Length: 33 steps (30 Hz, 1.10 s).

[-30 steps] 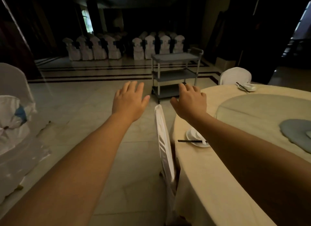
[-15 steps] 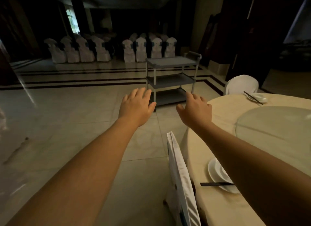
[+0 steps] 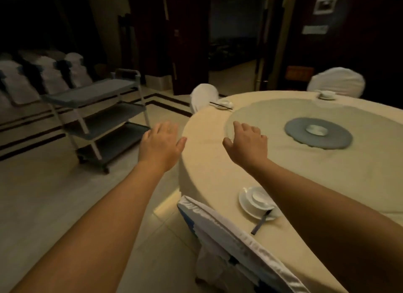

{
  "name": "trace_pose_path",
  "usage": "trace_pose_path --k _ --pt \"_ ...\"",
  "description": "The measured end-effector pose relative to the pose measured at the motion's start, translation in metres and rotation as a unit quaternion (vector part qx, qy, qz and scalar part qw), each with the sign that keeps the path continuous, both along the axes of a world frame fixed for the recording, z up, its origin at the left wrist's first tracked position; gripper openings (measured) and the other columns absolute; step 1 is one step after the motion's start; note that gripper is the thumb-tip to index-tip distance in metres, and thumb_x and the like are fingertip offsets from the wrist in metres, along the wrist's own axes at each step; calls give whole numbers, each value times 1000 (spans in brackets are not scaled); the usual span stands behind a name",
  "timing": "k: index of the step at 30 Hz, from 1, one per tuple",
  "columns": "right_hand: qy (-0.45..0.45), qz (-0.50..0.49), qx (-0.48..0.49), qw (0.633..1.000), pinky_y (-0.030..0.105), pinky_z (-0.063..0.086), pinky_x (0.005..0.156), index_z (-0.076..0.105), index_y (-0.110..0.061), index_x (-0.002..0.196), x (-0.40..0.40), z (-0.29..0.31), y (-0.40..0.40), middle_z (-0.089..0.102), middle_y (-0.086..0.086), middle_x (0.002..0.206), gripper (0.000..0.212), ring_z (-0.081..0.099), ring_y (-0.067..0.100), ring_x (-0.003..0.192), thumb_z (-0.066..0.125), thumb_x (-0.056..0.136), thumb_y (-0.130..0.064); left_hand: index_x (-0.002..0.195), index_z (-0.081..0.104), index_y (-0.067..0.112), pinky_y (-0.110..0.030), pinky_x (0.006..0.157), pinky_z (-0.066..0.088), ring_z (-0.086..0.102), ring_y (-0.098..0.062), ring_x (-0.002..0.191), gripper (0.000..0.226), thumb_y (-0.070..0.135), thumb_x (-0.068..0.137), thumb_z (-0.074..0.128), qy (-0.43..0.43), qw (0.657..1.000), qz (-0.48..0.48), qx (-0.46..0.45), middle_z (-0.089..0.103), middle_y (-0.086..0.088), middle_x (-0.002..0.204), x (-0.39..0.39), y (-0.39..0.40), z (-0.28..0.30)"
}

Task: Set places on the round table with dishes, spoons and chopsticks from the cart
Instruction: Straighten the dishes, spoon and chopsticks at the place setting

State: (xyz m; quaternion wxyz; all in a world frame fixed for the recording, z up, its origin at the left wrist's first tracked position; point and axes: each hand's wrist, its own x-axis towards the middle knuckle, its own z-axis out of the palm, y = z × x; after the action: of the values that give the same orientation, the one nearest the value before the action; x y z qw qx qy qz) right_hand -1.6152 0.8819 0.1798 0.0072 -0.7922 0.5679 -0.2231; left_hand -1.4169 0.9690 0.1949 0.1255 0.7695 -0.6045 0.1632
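Observation:
The round table [image 3: 218, 162] in a cream cloth fills the right side. Three places are laid on it: a near white plate with a bowl [image 3: 255, 202] and dark chopsticks [image 3: 260, 223], a far-left dish with chopsticks [image 3: 224, 104], and a far-right dish [image 3: 326, 94]. The grey three-shelf cart [image 3: 96, 116] stands on the floor at left, and its shelves look bare. My left hand [image 3: 160, 145] is stretched out open over the floor between cart and table. My right hand [image 3: 248, 144] hovers open above the table's left edge. Neither holds anything.
A white-covered chair back [image 3: 235, 244] is right in front of me at the table's near edge. Two more covered chairs [image 3: 204, 96] [image 3: 337, 81] stand behind the table. Rows of covered chairs [image 3: 43, 74] line the far left. A grey turntable mat [image 3: 318, 135] lies mid-table.
The view has swung right and nearer: the cart now lies at left and the table fills the right. Both hands stay open and empty, the right one now over the table.

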Motion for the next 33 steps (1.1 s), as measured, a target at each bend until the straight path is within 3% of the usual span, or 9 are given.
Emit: trace_pose_path --k 6,13,23,29,33 --pt "8 -120 4 993 45 38 96 38 -19 141 -47 -6 -14 51 9 137 55 44 32 123 43 93 -45 148 30 21 -45 109 31 32 -27 140 56 49 100 31 19 993 -118 19 32 -5 155 -36 -65 -14" --pt "3 -235 31 972 45 36 97 38 -18 142 -99 -22 -45 47 10 143 57 40 32 127 42 93 -44 146 36 19 -42 105 34 32 -25 139 55 47 99 36 1 968 -246 44 36 -5 153 -88 -137 -44" --pt "-26 -333 118 935 45 37 95 37 -18 143 -148 -76 -61 48 8 140 56 42 33 125 44 93 -43 147 34 18 -42 107 35 29 -25 142 57 48 99 35 62 950 -281 123 33 -6 155 -124 -194 -118" --pt "-60 -379 175 907 43 40 95 37 -18 144 -148 -129 -53 50 7 138 57 44 32 123 45 93 -42 148 33 17 -43 106 35 30 -26 140 58 48 99 34 217 915 -242 240 32 -5 155 -128 -199 -199" --pt "-127 -432 226 864 40 41 97 35 -17 146 -137 -174 -39 46 6 143 60 44 28 126 47 94 -44 150 28 17 -40 112 30 26 -25 143 61 50 100 31 289 881 -221 302 27 -6 157 -122 -201 -239"
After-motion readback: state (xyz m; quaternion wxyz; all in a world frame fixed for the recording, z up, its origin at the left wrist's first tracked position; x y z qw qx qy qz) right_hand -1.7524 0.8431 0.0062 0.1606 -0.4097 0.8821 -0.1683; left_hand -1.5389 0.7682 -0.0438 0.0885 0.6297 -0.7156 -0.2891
